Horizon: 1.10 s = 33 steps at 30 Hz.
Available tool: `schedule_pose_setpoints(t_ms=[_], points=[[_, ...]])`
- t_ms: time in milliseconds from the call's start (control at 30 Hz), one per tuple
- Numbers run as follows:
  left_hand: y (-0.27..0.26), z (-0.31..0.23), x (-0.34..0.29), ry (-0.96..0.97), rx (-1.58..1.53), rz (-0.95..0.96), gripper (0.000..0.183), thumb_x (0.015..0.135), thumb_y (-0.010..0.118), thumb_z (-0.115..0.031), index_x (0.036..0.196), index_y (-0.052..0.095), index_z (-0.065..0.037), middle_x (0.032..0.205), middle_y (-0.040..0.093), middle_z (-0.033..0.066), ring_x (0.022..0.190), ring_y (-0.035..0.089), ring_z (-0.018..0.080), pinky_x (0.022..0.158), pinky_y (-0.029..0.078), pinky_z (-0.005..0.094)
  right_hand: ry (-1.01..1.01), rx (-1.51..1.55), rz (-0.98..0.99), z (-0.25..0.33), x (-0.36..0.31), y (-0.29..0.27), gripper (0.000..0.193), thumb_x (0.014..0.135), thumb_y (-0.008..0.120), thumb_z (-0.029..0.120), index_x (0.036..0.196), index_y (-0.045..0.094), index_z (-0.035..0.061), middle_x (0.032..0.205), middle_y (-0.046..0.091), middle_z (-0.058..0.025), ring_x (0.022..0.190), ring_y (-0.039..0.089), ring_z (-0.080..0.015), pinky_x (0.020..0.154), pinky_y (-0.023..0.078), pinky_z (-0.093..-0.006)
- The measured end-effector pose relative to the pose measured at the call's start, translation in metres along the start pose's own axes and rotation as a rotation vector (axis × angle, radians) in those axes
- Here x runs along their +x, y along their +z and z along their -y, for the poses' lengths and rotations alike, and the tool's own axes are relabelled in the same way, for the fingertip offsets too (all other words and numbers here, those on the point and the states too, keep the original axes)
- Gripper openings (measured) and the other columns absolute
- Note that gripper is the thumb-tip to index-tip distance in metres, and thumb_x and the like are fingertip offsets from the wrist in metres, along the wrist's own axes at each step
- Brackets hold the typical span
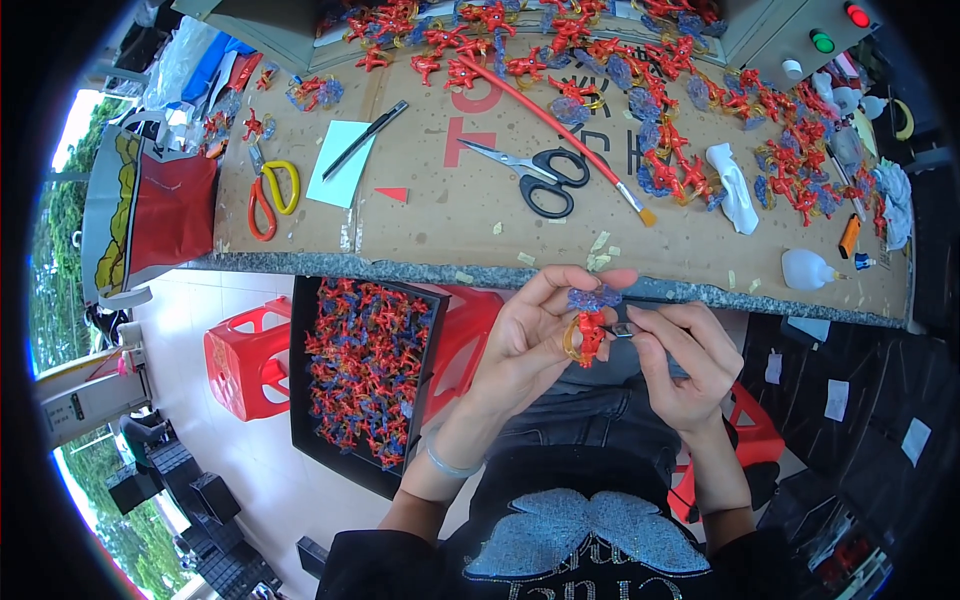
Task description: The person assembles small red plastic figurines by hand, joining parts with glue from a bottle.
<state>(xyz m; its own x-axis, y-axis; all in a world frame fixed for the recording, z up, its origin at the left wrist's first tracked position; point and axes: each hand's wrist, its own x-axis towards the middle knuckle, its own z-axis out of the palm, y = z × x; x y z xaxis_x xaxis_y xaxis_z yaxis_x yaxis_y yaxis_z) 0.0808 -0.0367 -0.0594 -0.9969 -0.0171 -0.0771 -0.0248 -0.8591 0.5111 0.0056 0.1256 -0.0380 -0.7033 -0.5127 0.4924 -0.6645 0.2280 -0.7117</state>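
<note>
Just off the table's near edge, my left hand (530, 335) pinches a small red plastic figurine (590, 335) that has a translucent purple piece at its top and a yellow one at its side. My right hand (690, 362) is closed on a small thin tool (622, 330), whose short, metallic-looking end points at the figurine's side. Most of that tool is hidden by the fingers, so its exact kind does not show. Both hands are close together above my lap.
Many similar figurines (690, 170) lie at the table's far and right side. Black scissors (540, 175), a red-handled brush (560, 135), yellow-and-orange-handled scissors (272, 195) and a white squeeze bottle (805, 270) rest on cardboard. A black tray (425, 375) of figurines stands left, beside a red stool (240, 360).
</note>
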Motion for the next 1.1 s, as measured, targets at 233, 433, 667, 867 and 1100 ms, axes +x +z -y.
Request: schedule_pose_setpoints(t_ms=[233,433,667,867,1100], points=[[0.000,0.003,-0.001,-0.014,-0.122,-0.001,0.042,0.086,0.058,-0.003,0.125,0.041,-0.004,0.137,0.036,0.0303,0.108,0.057,0.0254,0.078,0.050,0.0307,-0.046,-0.060,0.008,0.002,0.006,-0.003,0.026,0.066,0.074,0.000,0.091,0.070,-0.0020,0.075,0.060,-0.0088,0.062,0.056,-0.0211,0.053,0.044,-0.0287],[0.002,0.002,0.000,-0.046,-0.153,-0.042,0.045,0.083,0.052,0.003,0.126,0.041,-0.003,0.135,0.038,0.0313,0.103,0.058,0.0251,0.077,0.050,0.0300,-0.085,-0.107,0.022,0.002,0.007,-0.005,0.028,0.065,0.075,0.002,0.093,0.070,-0.0019,0.076,0.060,-0.0092,0.064,0.057,-0.0213,0.054,0.044,-0.0291],[-0.010,-0.007,-0.004,0.014,-0.231,0.084,0.051,0.079,0.050,0.006,0.128,0.040,-0.004,0.135,0.041,0.0262,0.097,0.056,0.0243,0.078,0.049,0.0315,0.081,-0.146,-0.160,0.004,0.005,0.002,0.033,0.071,0.064,-0.009,0.103,0.066,-0.0047,0.088,0.059,-0.0129,0.073,0.059,-0.0254,0.063,0.048,-0.0309],[-0.016,-0.022,-0.015,0.068,-0.156,-0.061,0.053,0.080,0.053,0.001,0.131,0.039,-0.003,0.136,0.039,0.0278,0.097,0.055,0.0264,0.079,0.048,0.0304,0.134,-0.187,0.137,-0.012,0.047,0.047,0.044,0.078,0.051,-0.013,0.120,0.055,-0.0028,0.103,0.054,-0.0171,0.092,0.059,-0.0300,0.077,0.047,-0.0332],[-0.031,-0.033,-0.025,0.189,0.022,-0.178,0.057,0.084,0.062,-0.006,0.134,0.035,-0.002,0.135,0.040,0.0269,0.095,0.057,0.0239,0.079,0.048,0.0284,0.021,-0.161,0.167,-0.014,0.085,0.100,0.038,0.076,0.054,-0.010,0.114,0.057,-0.0044,0.101,0.055,-0.0173,0.089,0.058,-0.0313,0.075,0.047,-0.0370]])
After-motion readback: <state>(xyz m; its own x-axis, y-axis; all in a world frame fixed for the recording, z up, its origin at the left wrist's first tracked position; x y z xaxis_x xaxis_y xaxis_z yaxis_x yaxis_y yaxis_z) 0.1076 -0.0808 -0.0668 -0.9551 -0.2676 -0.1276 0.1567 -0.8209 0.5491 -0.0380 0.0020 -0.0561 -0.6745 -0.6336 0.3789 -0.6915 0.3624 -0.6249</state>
